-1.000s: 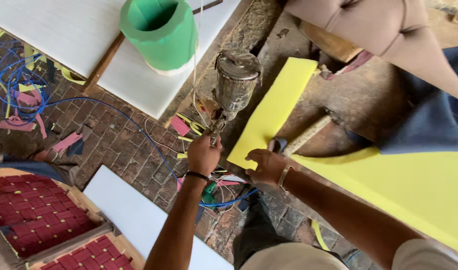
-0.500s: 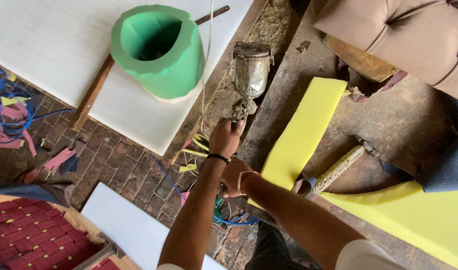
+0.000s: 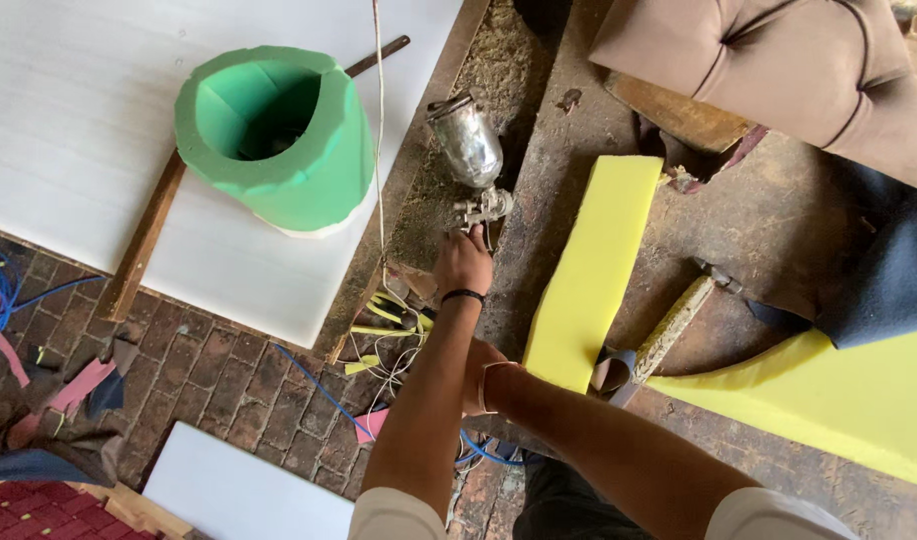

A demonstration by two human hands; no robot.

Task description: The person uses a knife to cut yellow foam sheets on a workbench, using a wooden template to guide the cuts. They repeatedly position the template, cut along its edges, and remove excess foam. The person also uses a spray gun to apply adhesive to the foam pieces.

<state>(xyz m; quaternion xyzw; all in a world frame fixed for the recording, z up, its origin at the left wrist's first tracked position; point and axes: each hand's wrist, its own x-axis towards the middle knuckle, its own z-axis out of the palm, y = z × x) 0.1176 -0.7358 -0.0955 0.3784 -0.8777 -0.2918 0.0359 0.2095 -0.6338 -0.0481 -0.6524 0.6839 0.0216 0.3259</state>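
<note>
Gripping the metal spray gun (image 3: 471, 160) by its handle, the left hand (image 3: 462, 262) is reaching far; the right hand (image 3: 479, 372), half hidden, is unreadable beside yellow foam (image 3: 591, 270).

Shiny, dented silver metal spray gun cup (image 3: 466, 140). Soft, matt green foam tube (image 3: 279, 140). Smooth, matt yellow foam slab (image 3: 594, 270). Flat white foam sheet (image 3: 69, 110), smooth. Rough, dusty red brick floor (image 3: 229, 385). Worn brown wooden stick (image 3: 144, 245). Buttoned tan cloth cushion (image 3: 779, 70).
</note>
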